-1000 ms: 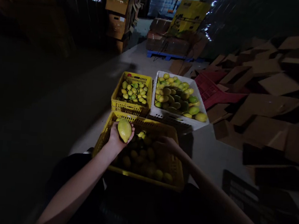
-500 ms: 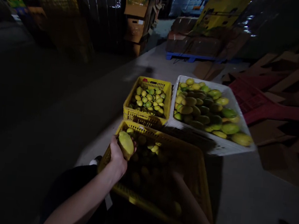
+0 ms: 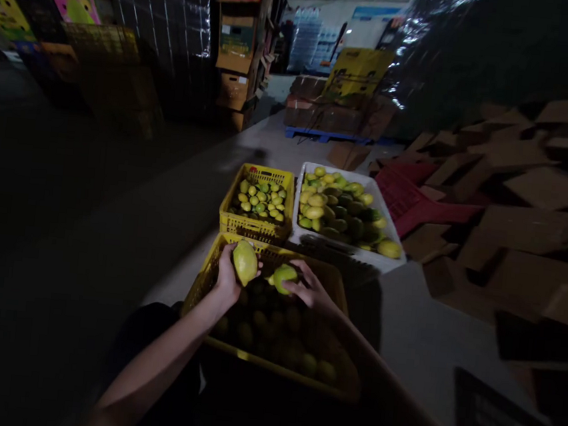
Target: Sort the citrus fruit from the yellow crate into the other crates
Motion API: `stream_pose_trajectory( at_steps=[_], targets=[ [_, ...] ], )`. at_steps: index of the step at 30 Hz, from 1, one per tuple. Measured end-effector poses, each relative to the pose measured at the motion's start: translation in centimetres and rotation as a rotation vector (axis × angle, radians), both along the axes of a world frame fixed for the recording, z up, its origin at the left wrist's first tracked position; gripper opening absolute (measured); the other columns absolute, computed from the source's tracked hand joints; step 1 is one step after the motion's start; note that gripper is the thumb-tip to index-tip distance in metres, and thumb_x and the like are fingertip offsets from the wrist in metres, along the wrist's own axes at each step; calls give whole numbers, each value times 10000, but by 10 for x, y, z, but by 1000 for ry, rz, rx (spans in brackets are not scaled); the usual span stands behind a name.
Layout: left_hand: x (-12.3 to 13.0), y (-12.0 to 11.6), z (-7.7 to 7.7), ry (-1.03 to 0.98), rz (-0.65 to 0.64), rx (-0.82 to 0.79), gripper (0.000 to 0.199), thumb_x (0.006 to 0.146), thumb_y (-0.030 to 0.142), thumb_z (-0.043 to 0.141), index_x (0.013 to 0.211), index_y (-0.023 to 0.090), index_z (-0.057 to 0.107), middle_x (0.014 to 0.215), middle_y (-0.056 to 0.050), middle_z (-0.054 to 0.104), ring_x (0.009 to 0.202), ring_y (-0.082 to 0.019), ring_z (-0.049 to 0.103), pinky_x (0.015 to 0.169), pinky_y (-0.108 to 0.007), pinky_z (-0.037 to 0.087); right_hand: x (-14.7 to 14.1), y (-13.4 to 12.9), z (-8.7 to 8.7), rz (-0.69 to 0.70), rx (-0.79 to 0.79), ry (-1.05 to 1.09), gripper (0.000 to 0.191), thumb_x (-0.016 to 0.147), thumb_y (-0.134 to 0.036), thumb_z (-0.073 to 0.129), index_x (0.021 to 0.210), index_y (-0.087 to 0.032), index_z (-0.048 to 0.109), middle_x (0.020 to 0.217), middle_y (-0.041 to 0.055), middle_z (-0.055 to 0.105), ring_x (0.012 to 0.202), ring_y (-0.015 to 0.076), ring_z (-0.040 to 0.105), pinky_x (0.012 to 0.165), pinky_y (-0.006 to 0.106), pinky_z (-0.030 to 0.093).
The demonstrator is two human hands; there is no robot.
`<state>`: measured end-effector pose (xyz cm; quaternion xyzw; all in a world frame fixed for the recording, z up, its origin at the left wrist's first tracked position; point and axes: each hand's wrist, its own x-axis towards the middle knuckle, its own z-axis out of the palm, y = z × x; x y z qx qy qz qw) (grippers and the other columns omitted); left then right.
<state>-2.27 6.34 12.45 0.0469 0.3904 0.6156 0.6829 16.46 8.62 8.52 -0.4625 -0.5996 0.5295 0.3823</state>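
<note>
My left hand (image 3: 226, 277) is wrapped round a large yellow lemon (image 3: 245, 263), above the back left of the nearest yellow crate (image 3: 243, 355). Between the fingers and thumb of my right hand (image 3: 313, 287) is a greener lemon (image 3: 284, 278), just to the right and over the same crate. Several more lemons (image 3: 260, 319) lie in deep shadow inside it. Past this crate, a smaller-looking yellow crate (image 3: 253, 226) holds small yellow and green lemons. To its right, a white crate (image 3: 389, 230) is piled with larger ones.
A red plastic crate (image 3: 410, 202) lies among heaped flattened cardboard boxes (image 3: 525, 256) on the right. Stacked cartons (image 3: 233, 91) and a blue pallet (image 3: 321, 136) with boxes stand at the back. Dark, wrapped stacks (image 3: 155, 33) rise behind on the left.
My right hand has come up from the dark inside of the near crate and now holds a greenish lemon. My left hand still grips the yellow one. The view has tilted up and shifted right.
</note>
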Motion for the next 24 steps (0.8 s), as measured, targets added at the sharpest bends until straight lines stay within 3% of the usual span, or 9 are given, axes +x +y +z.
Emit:
stream_pose_trajectory(
  at_steps=[3,5,8,13,18,21,24],
  targets=[
    [6,-12,2,22,-72,137,304,781,387,450,747,137,619,637,-69,654,625,-191,654,544,-268,519,-3,-31,35,-7,72,115,484,634,-324,772,1030,-254,502,843,-22,625,647,114,557,543,219,448],
    [10,-21,2,48,-128,217,290,749,406,488,729,146,615,626,-63,650,629,-194,654,539,-265,517,-4,-48,42,-62,127,185,524,637,-314,785,1060,-273,479,940,-5,641,766,141,610,644,241,496],
    [14,-29,-3,101,-157,265,293,713,437,539,705,152,609,611,-49,645,592,-184,641,517,-256,503,-6,-61,35,-97,177,170,533,649,-322,786,1082,-278,478,984,12,654,840,172,646,728,284,529],
    [16,-25,-18,196,-25,236,291,680,437,580,716,150,607,595,-31,638,496,-165,593,453,-253,463,-10,-56,27,-77,254,31,603,597,-330,814,1131,-211,558,1075,75,677,974,241,645,854,363,524],
    [21,-17,-19,140,-98,186,312,738,435,503,707,143,609,572,-41,617,496,-168,585,452,-252,449,-14,-50,30,-164,117,230,568,585,-366,812,1086,-213,590,1047,58,689,982,252,646,868,378,528],
    [29,-13,-15,105,15,147,238,768,358,494,720,152,603,594,-15,617,571,-158,612,551,-244,484,-15,-47,28,-212,117,271,571,555,-355,829,1053,-244,572,1043,35,670,952,231,647,830,354,542],
    [35,-7,-10,77,184,135,170,768,309,516,769,165,607,654,13,635,633,-142,619,653,-235,490,-15,-43,24,-185,169,167,564,558,-359,828,1039,-226,567,1027,51,669,945,235,643,840,361,531]
  ],
)
